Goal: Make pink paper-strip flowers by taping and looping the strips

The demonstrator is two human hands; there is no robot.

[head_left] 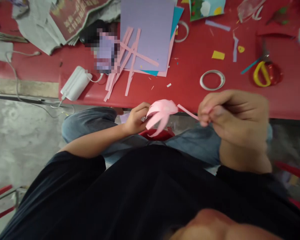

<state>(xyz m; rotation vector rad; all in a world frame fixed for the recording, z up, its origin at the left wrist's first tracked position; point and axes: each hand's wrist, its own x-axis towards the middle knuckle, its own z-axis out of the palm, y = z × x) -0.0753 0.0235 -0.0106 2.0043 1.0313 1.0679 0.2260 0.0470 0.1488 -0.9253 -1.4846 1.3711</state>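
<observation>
My left hand [138,117] is closed on the left side of a pink paper-strip flower [162,110], held over my lap just in front of the table edge. Several curled strips of the flower hang downward. My right hand [236,116] pinches the end of a thin pink paper strip [188,112], its fingertips pressed together. This strip reaches left toward the flower; whether the two are joined I cannot tell. On the table beyond lie several loose pink paper strips [132,55], partly on a stack of purple paper [147,30].
A roll of tape [212,80] lies near my right hand, with yellow-and-red-handled scissors [262,74] farther right. Another tape roll [183,31] is beside the paper stack. A white power bank [76,83] with cables sits left, near newspapers [37,26]. Paper scraps dot the red table [180,90].
</observation>
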